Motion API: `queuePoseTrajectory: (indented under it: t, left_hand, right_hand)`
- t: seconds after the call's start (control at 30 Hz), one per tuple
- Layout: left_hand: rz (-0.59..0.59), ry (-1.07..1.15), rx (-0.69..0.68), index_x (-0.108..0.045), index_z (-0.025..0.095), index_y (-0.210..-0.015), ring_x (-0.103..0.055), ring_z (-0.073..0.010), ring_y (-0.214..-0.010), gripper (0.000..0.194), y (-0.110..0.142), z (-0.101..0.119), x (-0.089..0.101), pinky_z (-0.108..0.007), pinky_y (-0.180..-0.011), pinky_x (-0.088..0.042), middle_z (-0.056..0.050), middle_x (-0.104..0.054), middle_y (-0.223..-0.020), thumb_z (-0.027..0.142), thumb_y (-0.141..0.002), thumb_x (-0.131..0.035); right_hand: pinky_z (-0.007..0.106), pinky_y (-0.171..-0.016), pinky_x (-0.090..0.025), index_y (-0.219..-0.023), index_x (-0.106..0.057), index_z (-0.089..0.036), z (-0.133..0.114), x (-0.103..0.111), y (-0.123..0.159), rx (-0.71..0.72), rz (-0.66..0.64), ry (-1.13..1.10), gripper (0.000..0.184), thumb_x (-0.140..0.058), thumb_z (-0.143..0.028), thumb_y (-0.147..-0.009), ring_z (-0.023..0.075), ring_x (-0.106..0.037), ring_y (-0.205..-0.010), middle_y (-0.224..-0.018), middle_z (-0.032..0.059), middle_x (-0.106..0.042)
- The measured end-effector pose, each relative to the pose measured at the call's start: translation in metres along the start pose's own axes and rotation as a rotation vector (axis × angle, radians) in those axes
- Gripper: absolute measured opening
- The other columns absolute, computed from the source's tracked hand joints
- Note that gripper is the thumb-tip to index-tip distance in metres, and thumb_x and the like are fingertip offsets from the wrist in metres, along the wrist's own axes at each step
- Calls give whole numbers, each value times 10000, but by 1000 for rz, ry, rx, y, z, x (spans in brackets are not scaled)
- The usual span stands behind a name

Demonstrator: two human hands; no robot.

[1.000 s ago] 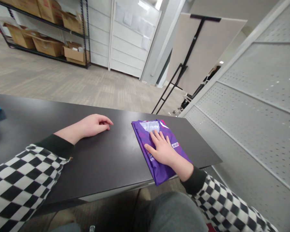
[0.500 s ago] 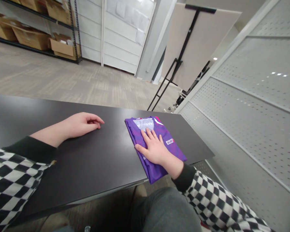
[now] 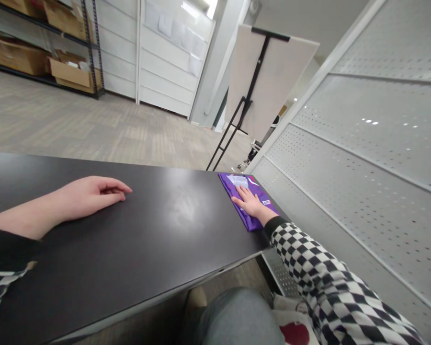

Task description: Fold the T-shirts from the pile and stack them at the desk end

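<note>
In the head view, with the middle as your clock's centre, the folded purple jersey (image 3: 263,195) lies at about four o'clock, flat near the right-hand end of the black tabletop (image 3: 165,244). Your right hand (image 3: 250,205) rests on it palm down, fingers spread, pinching nothing. Your left hand (image 3: 96,195) rests on the table just below nine o'clock, well apart from the jersey, its fingers loosely curled with a gap to the thumb; you hold nothing visible in it.

I judge the step in hand to be placing or steadying the folded jersey at this end of the table. From here, a move calls for light, even pressure from your flat palm so the folds don't ruck, or a clean lift off the cloth.

At three o'clock the grey perforated panel (image 3: 373,172) slopes close beside the table end and would limit any reach further right; whether the jersey touches it, I cannot tell. Your knee (image 3: 242,316) is at six o'clock, below the near edge. A board on a black stand (image 3: 271,76) stands beyond the table at one o'clock, and a black metal rack (image 3: 93,62) with cardboard boxes (image 3: 72,75) at ten, both clear of your hands.
</note>
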State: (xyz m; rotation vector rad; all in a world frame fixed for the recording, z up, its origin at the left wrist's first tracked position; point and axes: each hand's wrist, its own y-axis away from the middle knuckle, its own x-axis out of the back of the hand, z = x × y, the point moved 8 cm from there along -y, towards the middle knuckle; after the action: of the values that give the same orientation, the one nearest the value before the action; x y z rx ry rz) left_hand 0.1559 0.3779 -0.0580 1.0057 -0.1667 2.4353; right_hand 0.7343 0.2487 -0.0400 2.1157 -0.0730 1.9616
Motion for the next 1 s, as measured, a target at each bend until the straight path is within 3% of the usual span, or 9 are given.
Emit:
queuePoseTrajectory:
  t: [0.13,0.23,0.37,0.47,0.6,0.7,0.8,0.9,1.0]
  left_hand:
    - [-9,35,13,-860,324,-1224,-814,-322,-1169,723,1,0,-2,-372,-1084,-615,-22,-885,-1154,833,-733,-712]
    - [-9,41,27,-880,341,-1213,-811,-333,-1189,727,1,-1,-2,-369,-1076,-622,-15,-885,-1180,850,-717,-725]
    - [20,-9,34,-919,410,-1095,-779,-349,-1294,631,-1,-6,-1,-390,-1182,-570,24,-875,-1273,870,-712,-719]
    - [12,16,22,-926,440,-1077,-773,-346,-1314,563,-2,-9,-4,-391,-1201,-554,37,-878,-1270,825,-723,-717]
    - [-6,90,25,-930,473,-1063,-801,-361,-1252,540,-2,-6,-7,-411,-1151,-589,34,-895,-1156,781,-671,-722]
    - [-6,135,47,-929,513,-988,-813,-388,-1223,524,0,0,-6,-440,-1129,-610,48,-895,-1108,785,-591,-721]
    - [14,145,80,-921,547,-933,-806,-403,-1246,520,-1,-4,-4,-450,-1136,-606,67,-893,-1113,816,-536,-720]
    - [40,139,124,-910,573,-925,-805,-400,-1246,554,-5,-23,-3,-433,-1106,-608,72,-894,-1077,868,-495,-723]
    - [93,148,178,-888,614,-904,-828,-379,-1169,551,-5,-44,3,-401,-1007,-627,89,-890,-1003,901,-469,-711]
  right_hand:
    - [692,-1425,-80,-1890,-190,-299,40,1,-20,-7,8,-11,950,-286,-844,-1118,358,-77,-1811,-1952,93,-120]
    - [715,-1418,-81,-1893,-167,-304,50,-2,-26,-17,-10,5,955,-277,-844,-1113,370,-49,-1812,-1955,83,-95]
    - [695,-1424,-88,-1894,-160,-279,44,0,-22,-14,-29,47,962,-253,-832,-1113,361,-45,-1813,-1957,89,-70]
    - [682,-1427,-76,-1898,-92,-236,39,6,-20,-9,-124,84,1002,-241,-837,-1109,347,-3,-1816,-1956,107,-29]
    - [678,-1425,-56,-1883,-229,-218,22,36,-27,22,-195,145,1062,-372,-884,-1069,404,-82,-1805,-1940,166,-136]
    - [711,-1416,-59,-1870,-278,-185,-18,67,-32,80,-103,162,1063,-456,-859,-1068,456,-108,-1793,-1928,203,-165]
    - [742,-1410,-75,-1854,-327,-204,-100,76,-28,258,39,5,975,-453,-817,-1107,449,-178,-1782,-1914,193,-236]
    - [684,-1438,-102,-1799,-433,-313,-200,59,-19,514,182,-309,799,-431,-780,-1151,330,-373,-1729,-1850,111,-438]
    - [632,-1432,-208,-1747,-503,-314,-269,29,-16,604,272,-527,703,-436,-725,-1180,293,-515,-1641,-1760,93,-575]
